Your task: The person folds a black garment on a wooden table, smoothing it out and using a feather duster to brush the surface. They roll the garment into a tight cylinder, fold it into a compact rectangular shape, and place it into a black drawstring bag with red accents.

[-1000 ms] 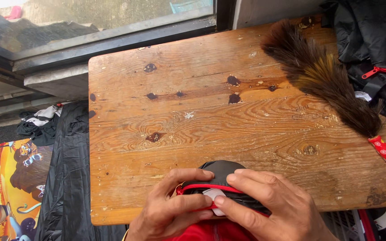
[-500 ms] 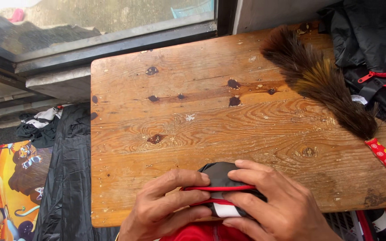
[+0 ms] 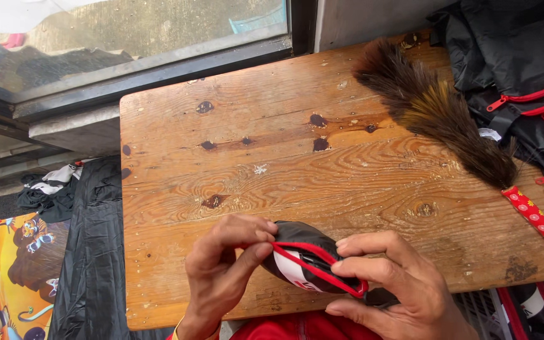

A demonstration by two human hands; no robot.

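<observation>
Both hands met at the near edge of the wooden desk (image 3: 347, 182), working a small black pouch (image 3: 303, 261) with red zipper trim. The left hand (image 3: 221, 277) had its grip pinched on the red edge at the pouch's left end, thumb and forefinger clenched on the trim. The right hand (image 3: 388, 286) cupped the pouch from the right and below, fingers closed around its body; what looked like a white label showed inside the opening, though the view was too tight to be sure.

The pouch hung partly over the desk edge, above a red garment (image 3: 297, 327). Since only fingertips held the trim, a slip there could have let the soft fabric bunch or the pouch drop off the edge. A feather duster (image 3: 436, 113) lay well apart at the far right, next to a black bag (image 3: 517, 56).
</observation>
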